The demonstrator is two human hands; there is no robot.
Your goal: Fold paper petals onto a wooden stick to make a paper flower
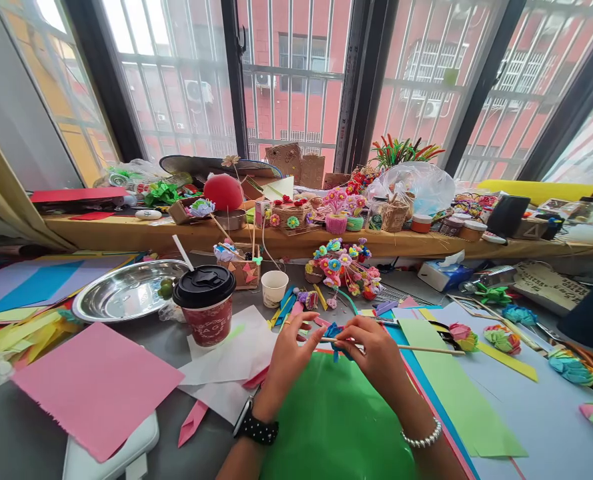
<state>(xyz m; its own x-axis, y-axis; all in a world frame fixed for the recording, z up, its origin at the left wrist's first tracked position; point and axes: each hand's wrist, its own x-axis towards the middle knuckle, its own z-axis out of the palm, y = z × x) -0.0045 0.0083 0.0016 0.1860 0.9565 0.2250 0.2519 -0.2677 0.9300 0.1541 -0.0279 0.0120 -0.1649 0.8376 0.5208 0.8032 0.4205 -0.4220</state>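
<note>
A thin wooden stick (429, 348) lies almost level in front of me, with crumpled blue paper (334, 333) round its left part. My right hand (371, 343) pinches the stick just right of the blue paper. On the other side, my left hand (296, 343) is curled at the stick's left end, thumb and fingers close to the blue paper; part of its grip is hidden. Beneath both hands is a smooth green surface (336, 413). Folded paper flowers, one pink and yellow (463, 337) and one blue (571, 365), lie to the right.
A lidded red cup (207, 317) with a straw stands left, beside a metal tray (121, 297). Pink paper (99, 390) lies nearer me. A small paper cup (275, 288) and a flower bunch (343, 267) are ahead. Light green paper (456, 387) is right. Crafts crowd the window ledge (296, 238).
</note>
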